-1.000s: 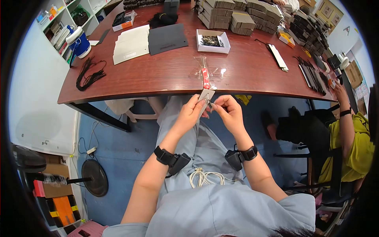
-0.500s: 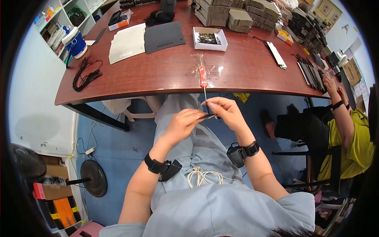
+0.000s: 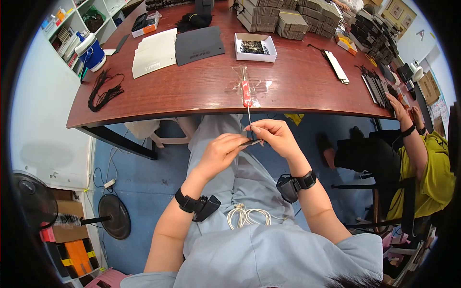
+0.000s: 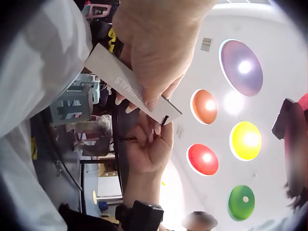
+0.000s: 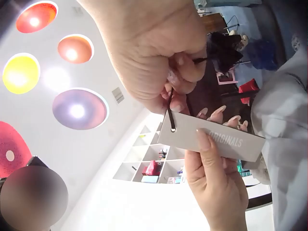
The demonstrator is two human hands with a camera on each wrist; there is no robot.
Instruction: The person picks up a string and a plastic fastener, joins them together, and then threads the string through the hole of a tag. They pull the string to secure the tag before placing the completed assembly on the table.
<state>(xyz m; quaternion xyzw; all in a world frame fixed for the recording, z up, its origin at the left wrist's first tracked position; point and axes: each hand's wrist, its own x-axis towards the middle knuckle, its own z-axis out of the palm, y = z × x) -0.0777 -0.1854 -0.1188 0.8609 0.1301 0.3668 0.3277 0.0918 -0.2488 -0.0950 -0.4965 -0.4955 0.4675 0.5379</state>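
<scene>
My left hand grips a stack of hang tags, printed ORIGINALS, thumb on the pale face and fingers behind, in the right wrist view. A black cord passes through the hole at the tags' end. My right hand pinches this cord close to the hole. In the head view the cord also runs up toward a red-handled tool, which lies under clear tape at the table's front edge. The left wrist view shows the tag between both hands.
On the table are a white box of small black pieces, pale sheets, dark sheets, a black cord bundle and stacked tags. Another person sits at the right.
Since the first frame the tags have tilted nearly edge-on and both hands have moved slightly down from the table edge, with the cord stretched to the tool. Over the last half second little differs.
</scene>
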